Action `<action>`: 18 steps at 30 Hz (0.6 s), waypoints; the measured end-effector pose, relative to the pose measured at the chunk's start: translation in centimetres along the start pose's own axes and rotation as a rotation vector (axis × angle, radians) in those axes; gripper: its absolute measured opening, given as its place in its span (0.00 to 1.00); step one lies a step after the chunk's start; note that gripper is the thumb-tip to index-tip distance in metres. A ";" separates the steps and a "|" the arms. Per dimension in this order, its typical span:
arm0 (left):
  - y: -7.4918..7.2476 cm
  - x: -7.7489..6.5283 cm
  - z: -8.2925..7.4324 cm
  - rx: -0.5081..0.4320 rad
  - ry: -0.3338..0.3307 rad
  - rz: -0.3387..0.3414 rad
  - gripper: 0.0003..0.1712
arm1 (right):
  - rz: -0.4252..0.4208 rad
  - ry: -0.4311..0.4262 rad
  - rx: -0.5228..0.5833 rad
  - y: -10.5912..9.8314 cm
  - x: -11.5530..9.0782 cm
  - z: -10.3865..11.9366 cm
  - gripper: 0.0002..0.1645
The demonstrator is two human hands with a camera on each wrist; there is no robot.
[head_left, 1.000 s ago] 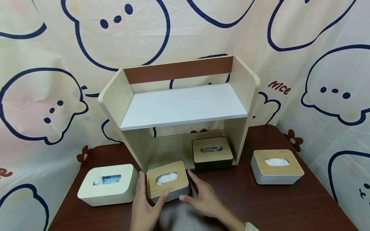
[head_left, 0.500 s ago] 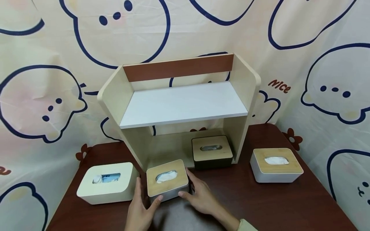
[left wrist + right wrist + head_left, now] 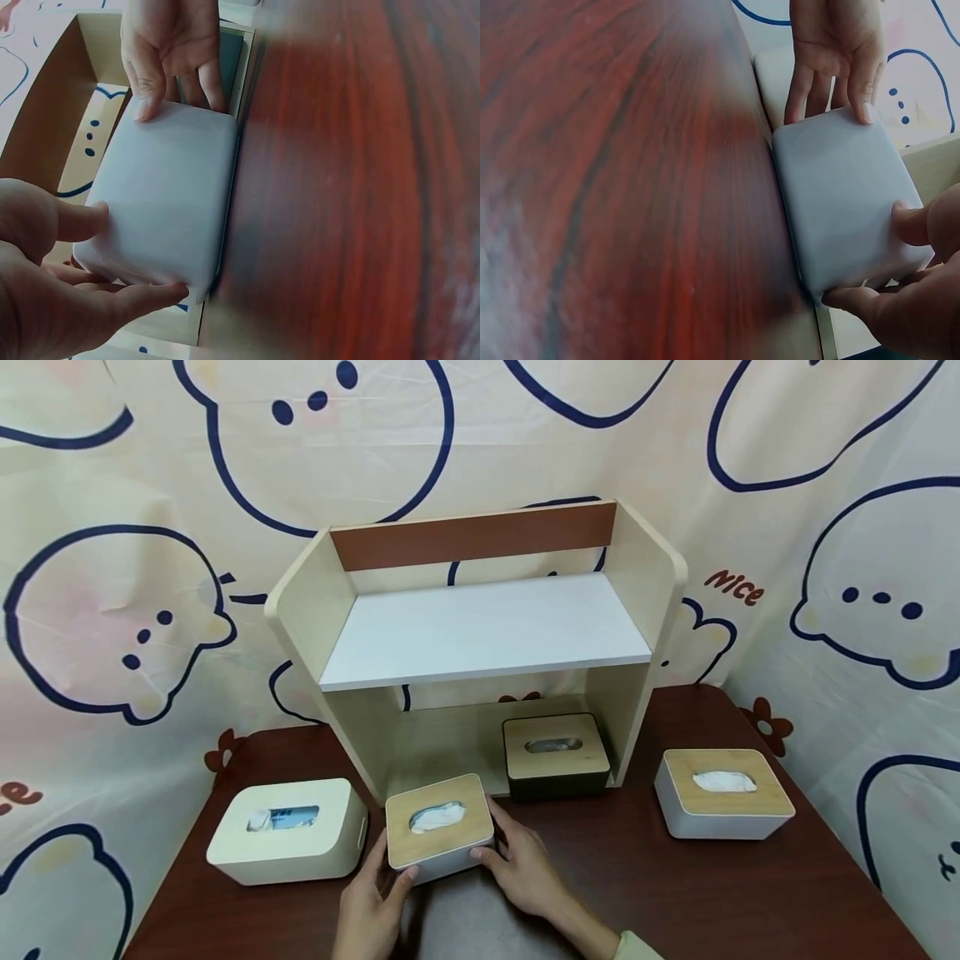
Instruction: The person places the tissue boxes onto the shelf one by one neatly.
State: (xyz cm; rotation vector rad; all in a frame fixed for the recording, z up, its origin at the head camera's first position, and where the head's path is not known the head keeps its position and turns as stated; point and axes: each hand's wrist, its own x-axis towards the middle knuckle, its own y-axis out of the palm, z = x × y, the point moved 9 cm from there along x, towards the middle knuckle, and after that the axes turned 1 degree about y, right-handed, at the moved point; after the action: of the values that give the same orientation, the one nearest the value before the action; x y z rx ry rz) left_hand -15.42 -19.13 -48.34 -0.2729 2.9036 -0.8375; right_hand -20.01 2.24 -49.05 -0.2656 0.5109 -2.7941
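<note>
A tissue box (image 3: 442, 814) with a wood-look lid and a pale grey-white body sits turned at an angle in front of the shelf's lower level. White tissue shows in its oval slot. My left hand (image 3: 369, 902) holds its left end, thumb at the front face and fingers along the side. At the other end my right hand (image 3: 525, 864) grips it the same way, thumb in front. Both wrist views show the box's plain front face (image 3: 161, 187) between the two hands; the fingertips behind it are partly hidden.
A two-level shelf (image 3: 487, 627) stands at the back, with a dark tissue box (image 3: 558, 781) at its lower right. To the left is a cream tissue box (image 3: 288, 852); another wood-lidded tissue box (image 3: 723, 818) stands right on the brown table (image 3: 637, 893).
My left hand drew back a little from the box's left side, then closed in against it. The right hand and the box hardly moved; the head view shifted slightly.
</note>
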 end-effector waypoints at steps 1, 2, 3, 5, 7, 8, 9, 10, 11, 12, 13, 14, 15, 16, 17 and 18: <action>0.0 0.0 -0.1 -0.001 0.004 -0.001 0.46 | -0.002 0.001 0.013 0.0 0.0 0.0 0.48; 0.0 0.0 -0.1 -0.003 0.004 -0.003 0.46 | -0.003 0.004 0.026 0.0 0.0 0.1 0.48; -0.1 0.0 -0.1 -0.008 0.004 -0.004 0.45 | -0.006 0.009 0.035 0.0 0.1 0.1 0.48; -0.1 0.0 -0.2 -0.019 0.005 -0.003 0.45 | -0.016 0.021 0.043 0.0 0.0 0.1 0.48; -0.2 0.0 -0.2 -0.031 0.010 -0.001 0.45 | -0.030 0.029 0.038 -0.1 0.0 0.0 0.48; -0.2 0.0 -0.3 -0.038 0.012 0.001 0.44 | -0.038 0.030 0.035 -0.1 0.0 0.0 0.48; -0.2 0.0 -0.3 -0.044 0.016 0.002 0.44 | -0.047 0.026 0.032 -0.2 0.0 0.1 0.48; -0.2 0.0 -0.4 -0.051 0.023 0.003 0.44 | -0.056 0.020 0.029 -0.3 0.0 0.1 0.48; -0.2 0.0 -0.5 -0.059 0.030 0.002 0.44 | -0.064 0.013 0.031 -0.4 0.0 0.2 0.48; -0.2 0.0 -0.6 -0.062 0.040 0.000 0.44 | -0.074 0.005 0.029 -0.4 0.1 0.3 0.48; -0.3 0.1 -0.8 -0.065 0.055 -0.004 0.44 | -0.084 -0.007 0.030 -0.5 0.1 0.4 0.48; -0.4 0.1 -0.9 -0.069 0.066 -0.008 0.44 | -0.091 -0.014 0.039 -0.6 0.1 0.5 0.48; -0.4 0.1 -1.1 -0.073 0.080 -0.015 0.44 | -0.103 -0.029 0.034 -0.7 0.2 0.6 0.47; -0.5 0.2 -1.3 -0.076 0.093 -0.022 0.43 | -0.113 -0.034 0.034 -0.8 0.2 0.7 0.47; -0.6 0.3 -1.4 -0.087 0.106 -0.028 0.43 | -0.123 -0.039 0.033 -0.8 0.3 0.8 0.47; -0.6 0.4 -1.6 -0.102 0.118 -0.033 0.43 | -0.133 -0.040 0.030 -0.9 0.4 0.9 0.46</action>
State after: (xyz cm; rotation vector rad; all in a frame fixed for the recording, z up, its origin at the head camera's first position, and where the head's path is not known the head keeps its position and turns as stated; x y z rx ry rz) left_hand -15.93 -18.90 -46.71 -0.2902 3.0649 -0.7352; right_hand -20.42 2.64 -47.84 -0.3606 0.4569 -2.9157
